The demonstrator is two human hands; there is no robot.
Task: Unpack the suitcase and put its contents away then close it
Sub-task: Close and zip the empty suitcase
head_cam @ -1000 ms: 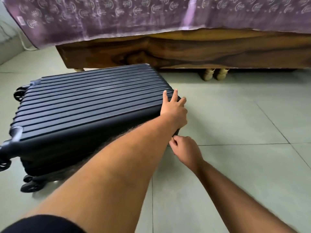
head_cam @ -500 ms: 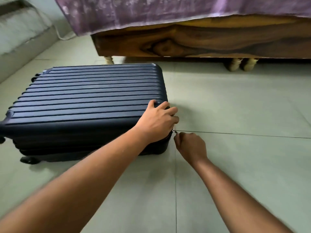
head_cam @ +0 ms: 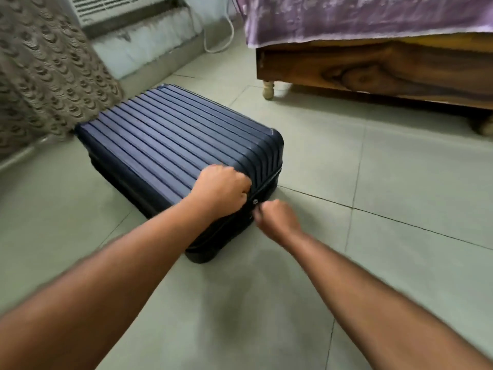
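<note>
A dark blue ribbed hard-shell suitcase [head_cam: 170, 140] lies flat and closed on the tiled floor. My left hand [head_cam: 221, 186] sits on its near right corner with fingers curled over the lid's edge. My right hand [head_cam: 274, 218] is just beside that corner, fingers curled and pinching a small zipper pull [head_cam: 255, 202] on the side seam. What the suitcase holds is hidden.
A wooden bed [head_cam: 373, 70] with a purple patterned cover [head_cam: 360, 17] stands at the back right on short legs. A patterned fabric-covered object [head_cam: 40, 76] and a white appliance [head_cam: 120, 12] sit at the back left. Pale green floor tiles [head_cam: 400, 182] spread around.
The view has swung so the suitcase now lies diagonally. My left hand went from flat on the lid to curled over the corner edge; my right hand stays at the zipper.
</note>
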